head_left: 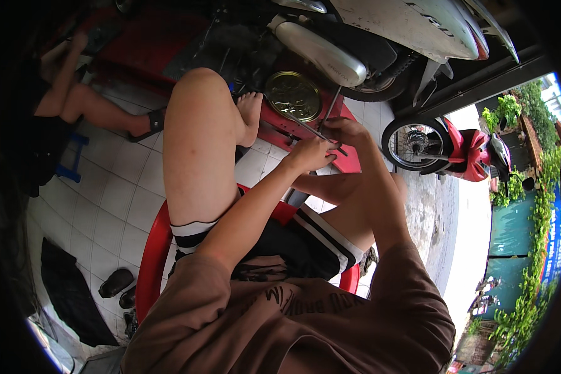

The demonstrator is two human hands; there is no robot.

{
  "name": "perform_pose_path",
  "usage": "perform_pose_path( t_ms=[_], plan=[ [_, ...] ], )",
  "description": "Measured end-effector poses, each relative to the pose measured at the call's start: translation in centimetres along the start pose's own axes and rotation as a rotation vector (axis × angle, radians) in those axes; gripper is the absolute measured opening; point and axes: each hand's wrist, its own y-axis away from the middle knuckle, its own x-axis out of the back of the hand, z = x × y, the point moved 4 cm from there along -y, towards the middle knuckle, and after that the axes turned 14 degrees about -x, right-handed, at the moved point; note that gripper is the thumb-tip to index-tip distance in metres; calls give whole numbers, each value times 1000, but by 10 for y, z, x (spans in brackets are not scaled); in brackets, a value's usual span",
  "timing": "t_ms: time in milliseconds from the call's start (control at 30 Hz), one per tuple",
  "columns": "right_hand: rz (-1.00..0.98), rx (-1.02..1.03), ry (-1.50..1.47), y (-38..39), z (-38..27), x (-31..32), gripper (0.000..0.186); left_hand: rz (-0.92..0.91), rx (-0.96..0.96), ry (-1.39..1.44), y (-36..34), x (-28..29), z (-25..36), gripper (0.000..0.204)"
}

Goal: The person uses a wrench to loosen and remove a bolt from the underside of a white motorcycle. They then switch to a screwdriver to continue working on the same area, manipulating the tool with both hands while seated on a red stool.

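Observation:
My left hand (311, 156) is closed around a thin metal rod (302, 126) that slants down to the right over a red platform (349, 161). Just beyond it on the right, my right hand (346, 131) has its fingers curled in at the rod, beside a second slim metal bar (333, 103) rising toward the motorcycle. What the right fingers grip is too small to make out. Past the hands, a round gold-coloured metal dish (293, 95) lies on the platform under a motorcycle (321, 53) with a silver side cover.
My bare foot (249, 112) rests left of the dish. I sit on a red plastic chair (153, 262). Another person's sandalled foot (148, 126) is at the left, near a blue stool (75, 159). A red motorcycle (464, 149) stands at the right. Dark shoes (115, 283) and black cloth (71, 293) lie lower left.

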Motion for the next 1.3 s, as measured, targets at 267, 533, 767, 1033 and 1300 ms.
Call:
perform_pose_path(
  t_ms=[267,533,767,1033,1300],
  plan=[
    [10,95,-119,-14,-3,6,23,69,420,-186,9,14,-32,49],
    [10,85,-71,-18,1,30,21,-271,98,-82,0,1,22,45],
    [36,137,-178,-20,-4,26,20,-49,286,-60,-9,26,5,50],
    [84,157,-230,-12,-9,17,20,-183,292,-241,10,12,-9,55],
    [63,222,-54,-29,-9,35,19,-142,34,87,-5,9,22,48]
  ],
)
